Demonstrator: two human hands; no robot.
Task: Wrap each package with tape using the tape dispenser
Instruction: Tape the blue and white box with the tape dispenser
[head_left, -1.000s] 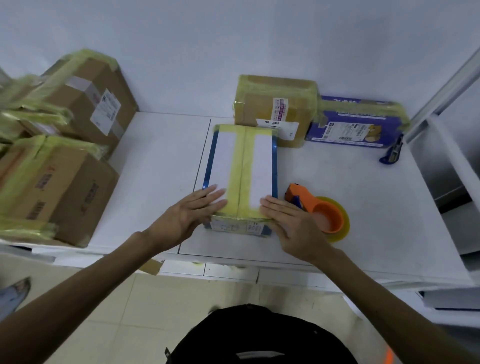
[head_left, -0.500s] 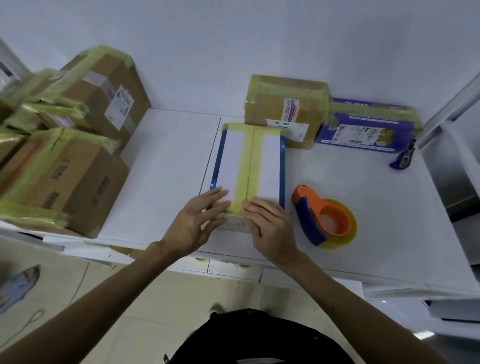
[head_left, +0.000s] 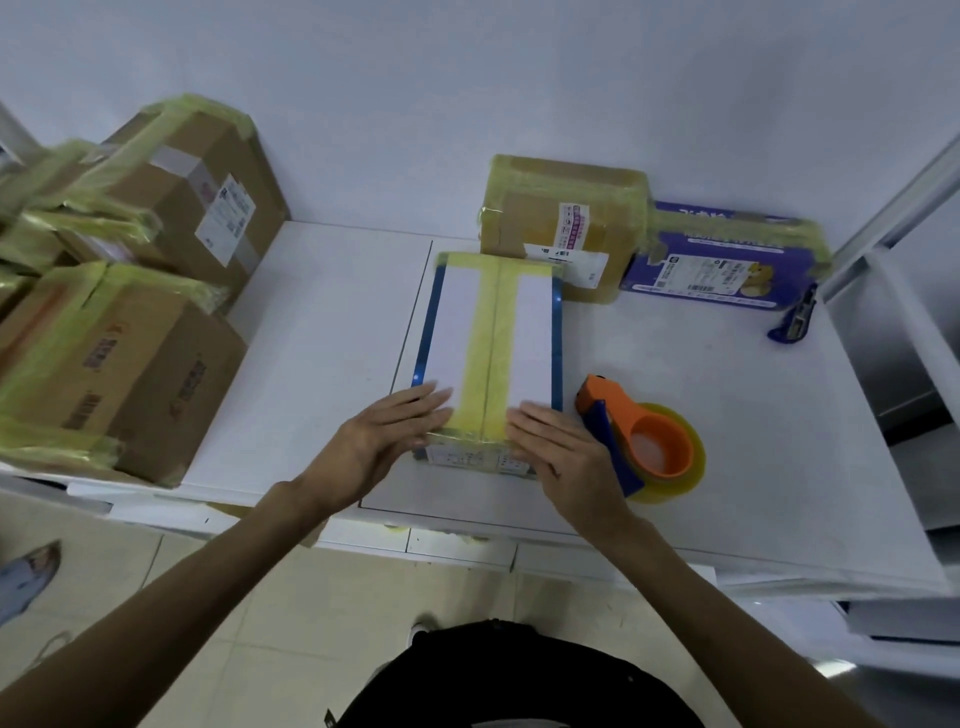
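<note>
Fingers (head_left: 426, 402) straight and flat, gripping nothing: you press the near end of the taped package (head_left: 530, 332).
Your left hand (head_left: 379, 441) and right hand (head_left: 566, 452) lie on its near corners, on a white table (head_left: 322, 338) above a tiled floor (head_left: 234, 597). The tape dispenser (head_left: 639, 441) sits just beside your right hand. Taped boxes (head_left: 130, 364) crowd the left; a brown box (head_left: 545, 218), purple box (head_left: 727, 260) and blue cutter (head_left: 795, 317) stand back by the wall (head_left: 467, 78). Half a second ago your hands met over the yellow tape strip (head_left: 491, 332); they've spread apart.
</note>
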